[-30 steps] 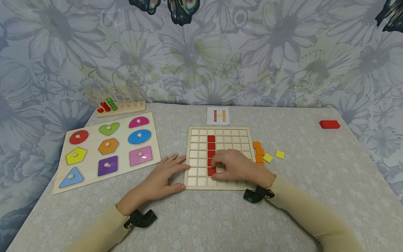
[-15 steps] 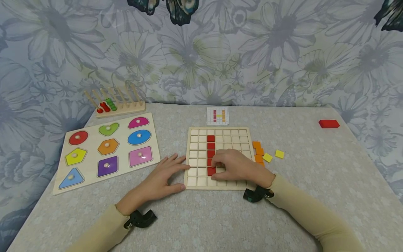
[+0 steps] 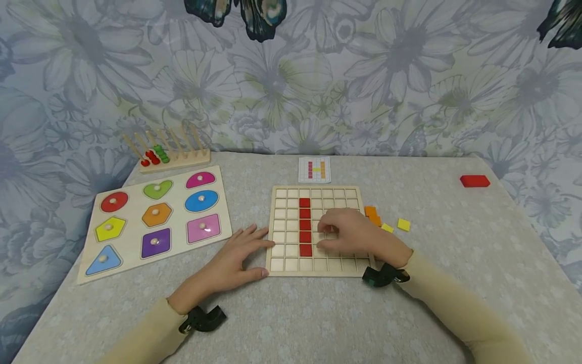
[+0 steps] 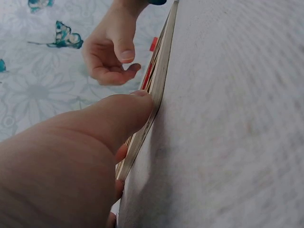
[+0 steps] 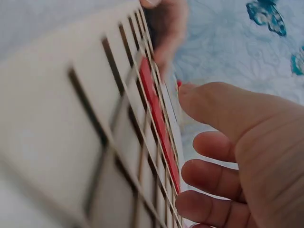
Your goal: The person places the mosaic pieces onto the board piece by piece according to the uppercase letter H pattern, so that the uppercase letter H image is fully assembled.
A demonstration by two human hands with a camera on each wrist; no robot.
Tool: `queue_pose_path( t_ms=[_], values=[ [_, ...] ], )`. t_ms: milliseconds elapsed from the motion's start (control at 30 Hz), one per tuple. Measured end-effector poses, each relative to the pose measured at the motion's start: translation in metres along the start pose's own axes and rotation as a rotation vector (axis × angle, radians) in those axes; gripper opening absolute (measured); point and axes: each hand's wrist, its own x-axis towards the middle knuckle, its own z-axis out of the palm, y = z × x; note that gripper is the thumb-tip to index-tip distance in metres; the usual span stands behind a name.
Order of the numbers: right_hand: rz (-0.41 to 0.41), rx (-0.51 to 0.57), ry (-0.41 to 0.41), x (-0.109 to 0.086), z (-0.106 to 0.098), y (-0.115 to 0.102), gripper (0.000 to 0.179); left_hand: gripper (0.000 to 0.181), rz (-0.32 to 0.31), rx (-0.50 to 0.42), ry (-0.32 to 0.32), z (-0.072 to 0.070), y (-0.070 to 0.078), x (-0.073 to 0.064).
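A wooden grid board [image 3: 291, 273] lies on the table, with several red square tiles [image 3: 305, 225] set in one column of its cells. My right hand [image 3: 347, 232] hovers over the board just right of that column. Its fingers are loosely bent, thumb and index apart, and the right wrist view shows nothing between them. My left hand [image 3: 234, 258] lies flat with spread fingers at the board's left edge, its thumb [image 4: 135, 107] touching the frame. Right of the board lie orange tiles [image 3: 373, 215], partly hidden by my right hand, and two yellow tiles [image 3: 403, 224].
A pattern card [image 3: 314, 169] with red, yellow and orange squares lies behind the board. To the left are a knobbed shape puzzle [image 3: 179, 207] and a peg stand [image 3: 186, 161] with red and green beads. A red block [image 3: 475, 181] sits far right.
My right hand has let go of the lowest red tile, risen and moved right, uncovering the whole red column. The left hand has stayed in place.
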Motion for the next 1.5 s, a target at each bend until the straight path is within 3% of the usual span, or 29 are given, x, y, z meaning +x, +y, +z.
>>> queue_pose_path(
  t_ms=[433,633,967,1233,1400,1500],
  values=[
    [0.157,-0.063,0.12,-0.051,-0.045,0.047,0.019,0.056,-0.005,0.0,-0.01,0.001,0.0,-0.002],
    [0.199,-0.094,0.141,-0.073,-0.048,0.063,0.019,0.057,-0.004,0.0,-0.005,0.001,0.0,-0.003],
    [0.348,-0.133,0.168,-0.105,-0.055,0.083,0.02,0.055,0.005,-0.003,0.003,0.001,0.0,-0.001],
    [0.47,-0.132,0.091,-0.117,-0.062,0.094,0.032,0.056,0.0,0.004,-0.004,0.0,0.0,-0.001],
    [0.484,-0.13,0.045,-0.12,-0.059,0.1,0.044,0.056,-0.001,-0.004,-0.005,0.0,0.001,-0.001],
    [0.467,-0.14,0.045,-0.12,-0.058,0.102,0.043,0.055,-0.003,-0.005,-0.001,-0.001,0.001,-0.001]
  ],
)
